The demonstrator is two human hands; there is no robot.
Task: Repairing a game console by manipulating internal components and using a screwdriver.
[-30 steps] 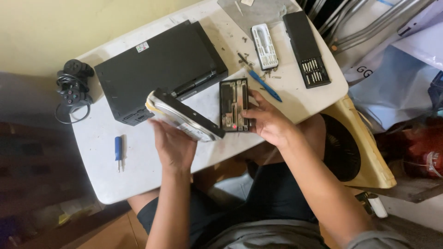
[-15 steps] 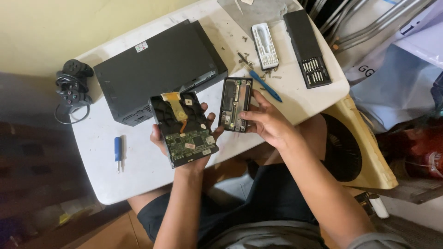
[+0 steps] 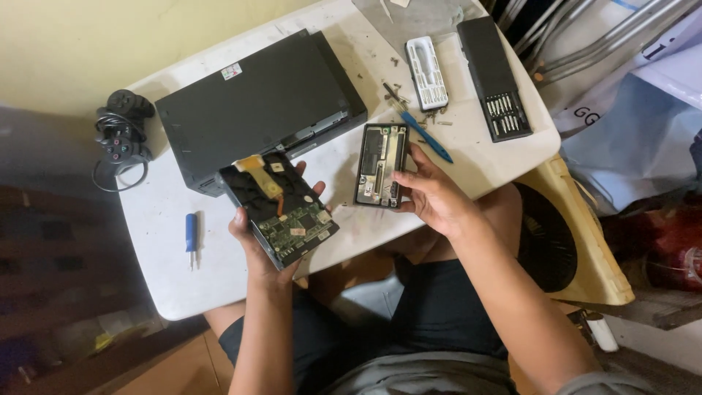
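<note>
White worktop (image 3: 168, 249): left hand (image 3: 257, 241) cradles the black circuit-side-up hard drive (image 3: 281, 208); right hand (image 3: 431, 196) pinches the black rectangular adapter (image 3: 380, 164) — keep both supported at the edges.

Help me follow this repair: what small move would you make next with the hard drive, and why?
Probably bring the hard drive in the left hand toward the black adapter module that the right hand steadies on the table: the drive's circuit board faces up, and the two lie apart.
</note>
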